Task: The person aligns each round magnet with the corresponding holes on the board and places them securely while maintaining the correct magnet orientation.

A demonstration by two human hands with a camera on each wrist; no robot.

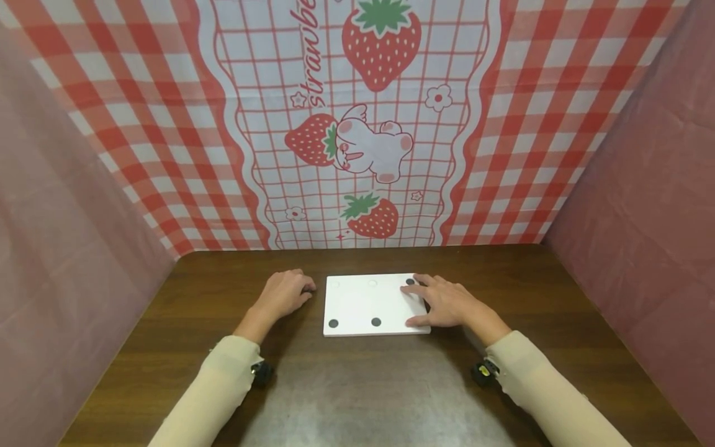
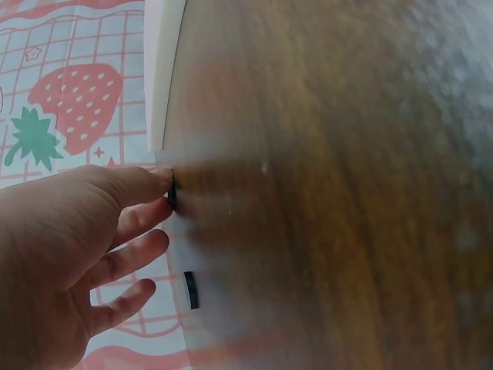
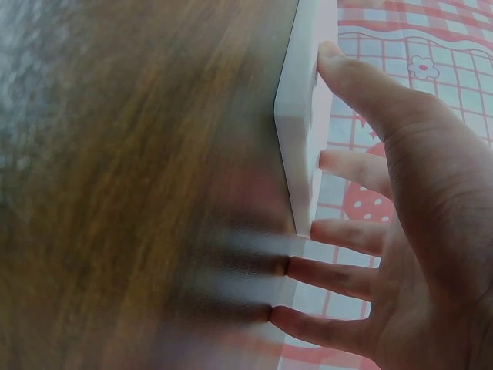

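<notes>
A flat white board (image 1: 363,304) lies on the wooden table, with black round spots (image 1: 376,322) along its near edge and one at the far right corner. Two pale round marks (image 1: 373,284) show along its far side. To the left of the board, my left hand (image 1: 283,293) pinches a small thin black disc (image 2: 172,193) between thumb and forefinger at the tabletop. A second black disc (image 2: 191,290) stands out by its other fingers. My right hand (image 1: 445,302) rests its spread thumb and fingers on the board's right end, with some fingertips (image 3: 279,316) down on the table.
The brown wooden table (image 1: 357,385) extends around the board. Behind it hangs a red and white checked cloth (image 1: 525,124) with strawberries. Pink cloth walls (image 1: 642,186) stand at both sides. Each sleeve carries a dark wrist device (image 1: 483,372).
</notes>
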